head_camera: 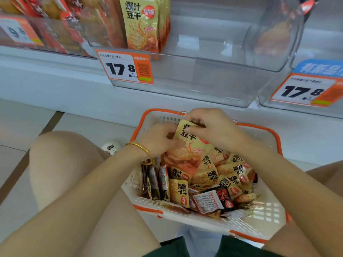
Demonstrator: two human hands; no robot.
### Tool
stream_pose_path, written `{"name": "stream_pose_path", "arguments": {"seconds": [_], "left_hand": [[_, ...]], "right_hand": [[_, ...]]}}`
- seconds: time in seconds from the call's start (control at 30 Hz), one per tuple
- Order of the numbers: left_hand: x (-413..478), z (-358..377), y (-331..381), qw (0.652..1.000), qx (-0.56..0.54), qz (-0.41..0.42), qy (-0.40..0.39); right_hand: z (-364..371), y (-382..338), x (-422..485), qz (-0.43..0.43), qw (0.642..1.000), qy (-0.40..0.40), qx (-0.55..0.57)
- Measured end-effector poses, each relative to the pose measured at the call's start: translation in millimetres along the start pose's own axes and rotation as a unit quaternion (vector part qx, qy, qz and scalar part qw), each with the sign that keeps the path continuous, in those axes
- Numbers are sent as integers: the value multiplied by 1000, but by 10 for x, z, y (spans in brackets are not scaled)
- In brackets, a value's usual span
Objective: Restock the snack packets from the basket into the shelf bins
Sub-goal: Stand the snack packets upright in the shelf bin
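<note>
While your left hand [157, 140] and right hand [215, 127] both pinch yellow tofu packet [191, 140], basket [200, 218] at 6 o'clock heaped, clear bin [213, 80] at 12 o'clock mostly bare: restocking looks barely begun.

Your left hand [159, 140] and right hand [213, 127] are gripping a large yellow snack packet [189, 139] over the white, orange-rimmed basket [204, 220], which is holding a heap of small yellow packets [209, 173]. Matching large packets [143, 25] are standing upright at the left of the clear shelf bin [204, 75].

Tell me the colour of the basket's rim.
Orange, around a white basket. Clearest in the head view.
</note>
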State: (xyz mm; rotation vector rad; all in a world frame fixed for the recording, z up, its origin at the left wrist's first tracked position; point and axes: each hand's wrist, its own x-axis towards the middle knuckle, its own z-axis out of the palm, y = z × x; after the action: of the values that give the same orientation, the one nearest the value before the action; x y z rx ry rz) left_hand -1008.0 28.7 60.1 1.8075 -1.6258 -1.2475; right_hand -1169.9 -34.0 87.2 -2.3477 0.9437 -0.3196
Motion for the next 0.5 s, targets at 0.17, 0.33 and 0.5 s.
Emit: {"name": "stream_pose_path", "arguments": {"seconds": [0.17, 0.33, 0.5], "left_hand": [[-294, -368, 291, 992, -108, 38, 52], [-504, -725, 687, 984, -130, 84, 88], [-463, -1171, 930, 948, -140, 118, 260]], "right_hand": [[-254, -262, -161, 95, 916, 62, 385], [-360, -509, -179, 70, 872, -12, 484], [-874, -860, 238, 54, 848, 28, 527]]}}
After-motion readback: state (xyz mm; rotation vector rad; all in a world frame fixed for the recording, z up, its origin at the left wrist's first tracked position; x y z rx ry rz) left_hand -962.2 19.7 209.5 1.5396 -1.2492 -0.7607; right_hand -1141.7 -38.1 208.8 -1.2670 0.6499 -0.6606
